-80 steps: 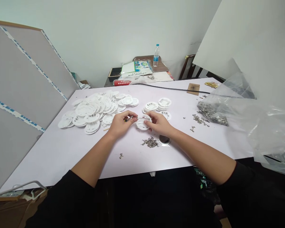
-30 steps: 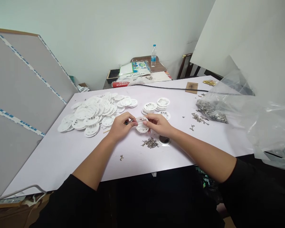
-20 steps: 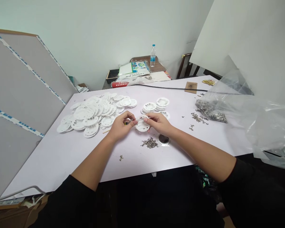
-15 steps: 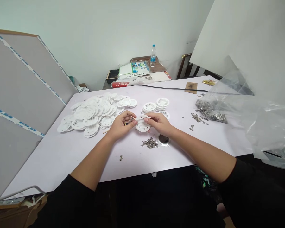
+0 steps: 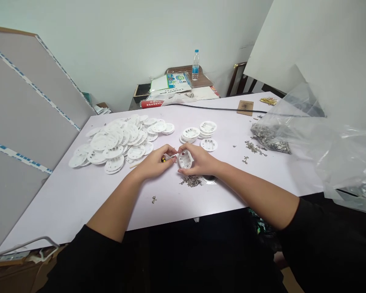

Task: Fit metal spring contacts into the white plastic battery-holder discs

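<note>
My right hand (image 5: 199, 160) grips a round white plastic battery-holder disc (image 5: 185, 159) by its edges, tilted so its slotted inner side shows. In my left hand (image 5: 155, 162) is a small screwdriver (image 5: 168, 158) with a yellow and black handle, its thin shaft pointing toward the disc. Whether the tip touches the disc I cannot tell. Just below my right hand lies a heap of small metal clips (image 5: 191, 181), beside a dark round piece (image 5: 209, 178) partly covered by my wrist. Behind my hands stand short stacks of similar white discs (image 5: 208, 127).
A large pile of white discs (image 5: 110, 140) spreads over the left of the table (image 5: 88, 199). On the right, a clear bag of metal parts (image 5: 271, 138) lies by loose clips (image 5: 254, 147). A black cable (image 5: 213, 108) crosses the back. A water bottle (image 5: 195, 65) stands beyond.
My right hand has turned the white disc from facing up to a steep tilt, now holding it across its edges. My left hand keeps the screwdriver, and its shaft shows more clearly.
</note>
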Action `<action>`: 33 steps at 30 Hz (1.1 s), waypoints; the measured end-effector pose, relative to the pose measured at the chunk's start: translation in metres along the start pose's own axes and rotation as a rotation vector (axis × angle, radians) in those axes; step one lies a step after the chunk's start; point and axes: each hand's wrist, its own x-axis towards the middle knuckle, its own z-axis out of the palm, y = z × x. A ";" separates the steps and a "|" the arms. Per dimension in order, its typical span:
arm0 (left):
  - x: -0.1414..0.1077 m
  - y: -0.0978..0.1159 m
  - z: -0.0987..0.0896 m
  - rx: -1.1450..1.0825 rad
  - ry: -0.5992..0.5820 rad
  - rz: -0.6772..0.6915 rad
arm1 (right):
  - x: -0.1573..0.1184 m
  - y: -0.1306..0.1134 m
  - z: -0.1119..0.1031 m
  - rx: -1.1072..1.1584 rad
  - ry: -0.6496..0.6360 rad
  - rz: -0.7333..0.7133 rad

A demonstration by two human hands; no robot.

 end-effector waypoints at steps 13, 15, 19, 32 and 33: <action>0.007 -0.016 0.014 0.164 -0.030 0.256 | 0.001 0.011 0.007 -0.084 -0.109 0.045; 0.008 -0.017 0.016 0.177 -0.032 0.258 | 0.001 0.011 0.008 -0.089 -0.107 0.036; 0.009 -0.019 0.017 0.184 -0.023 0.284 | 0.000 0.011 0.008 -0.100 -0.099 0.033; 0.008 -0.003 0.024 0.346 0.008 0.277 | 0.001 0.004 0.014 -0.145 -0.090 0.090; 0.008 -0.002 0.025 0.353 0.013 0.285 | 0.001 0.004 0.015 -0.146 -0.083 0.088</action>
